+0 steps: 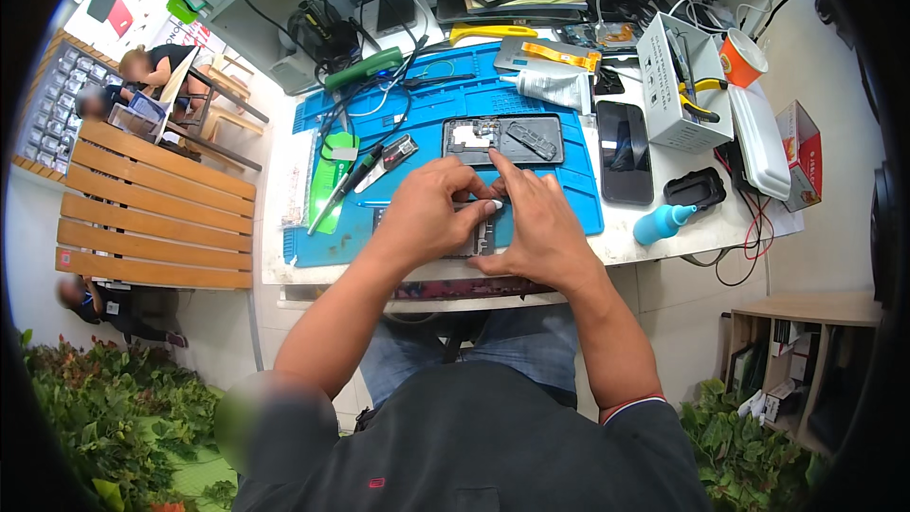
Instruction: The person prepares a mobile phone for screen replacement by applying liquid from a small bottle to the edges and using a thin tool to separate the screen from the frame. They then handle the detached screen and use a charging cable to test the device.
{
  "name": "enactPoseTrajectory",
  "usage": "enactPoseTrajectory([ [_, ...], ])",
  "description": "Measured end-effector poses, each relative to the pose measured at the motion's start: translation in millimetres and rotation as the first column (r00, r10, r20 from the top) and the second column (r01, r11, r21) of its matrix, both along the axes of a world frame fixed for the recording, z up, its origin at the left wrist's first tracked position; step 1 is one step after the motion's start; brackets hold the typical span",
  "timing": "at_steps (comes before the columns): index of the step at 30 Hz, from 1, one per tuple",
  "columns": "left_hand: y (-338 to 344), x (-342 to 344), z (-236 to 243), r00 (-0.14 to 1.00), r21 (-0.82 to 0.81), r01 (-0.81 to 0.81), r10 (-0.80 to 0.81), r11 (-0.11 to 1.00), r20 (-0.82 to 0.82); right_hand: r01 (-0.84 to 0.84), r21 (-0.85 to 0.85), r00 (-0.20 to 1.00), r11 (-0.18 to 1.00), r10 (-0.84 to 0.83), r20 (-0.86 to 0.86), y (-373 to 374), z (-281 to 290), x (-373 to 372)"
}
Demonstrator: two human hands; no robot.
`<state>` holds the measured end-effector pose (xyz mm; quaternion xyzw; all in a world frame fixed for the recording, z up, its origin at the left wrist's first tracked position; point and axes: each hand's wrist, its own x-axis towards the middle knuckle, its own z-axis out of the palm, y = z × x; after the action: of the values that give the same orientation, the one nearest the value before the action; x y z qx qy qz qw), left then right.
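Blue work mat [569,199] covers the white bench [664,237], 12 o'clock from the person. On its near edge, a dark opened phone [479,239] (mostly hidden) lies under both hands. Left hand [427,213], fingers curled, pinches at a small white piece [494,205] with the right. Right hand [540,228] lies flat on the phone, forefinger pointing toward 11 o'clock. Dark phone frame [502,139] sits just beyond. 1 black phone [623,151] at 2 o'clock; blue squeeze bottle [664,224] at 3.
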<state>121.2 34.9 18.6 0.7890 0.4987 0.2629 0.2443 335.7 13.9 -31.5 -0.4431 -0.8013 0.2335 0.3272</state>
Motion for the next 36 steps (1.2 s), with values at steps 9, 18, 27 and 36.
enactPoseTrajectory([
  [9,-1.7,-54.8,14.0,0.957,0.058,-0.11,0.121,0.992,-0.263,0.003,-0.01,0.999,1.0,-0.004,-0.032,-0.6,-2.5,3.4],
  [18,-2.5,-58.1,10.9,0.965,-0.082,-0.174,0.153,0.981,-0.214,-0.026,-0.036,1.0,0.999,0.026,-0.009,0.4,5.3,0.7],
  [27,-25.9,-126.0,43.9,0.925,0.0,-0.367,0.364,0.93,-0.112,-0.042,0.043,0.999,0.998,0.041,0.03,0.7,7.3,2.0],
  [36,-16.1,-120.5,15.0,0.931,0.115,-0.326,0.34,0.938,-0.134,-0.047,0.064,0.998,0.997,0.045,0.034,0.6,8.3,1.7],
])
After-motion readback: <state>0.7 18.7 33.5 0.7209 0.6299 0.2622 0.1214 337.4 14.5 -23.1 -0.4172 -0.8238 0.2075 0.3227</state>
